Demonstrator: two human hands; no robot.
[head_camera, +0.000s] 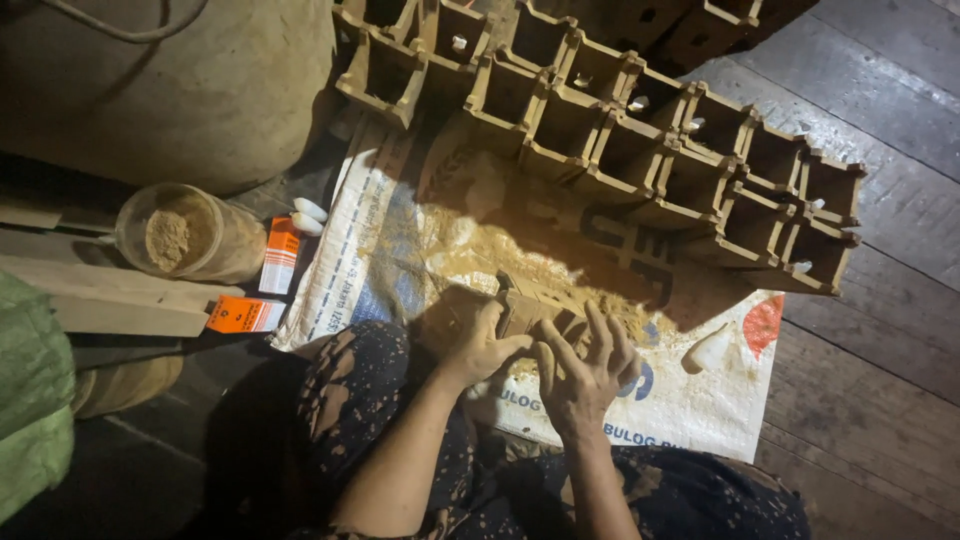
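Both hands clasp 1 small wooden box (525, 305); left hand (480, 345) curls round its near side, right hand (590, 370) fingers spread over it; loose sawdust (470, 255) just beyond fingertips; grip could slip, likely on dust.

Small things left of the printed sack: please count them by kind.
Orange boxes: 2
White capsule-shaped pieces: 2
Clear jar of tan powder: 1
Total: 5
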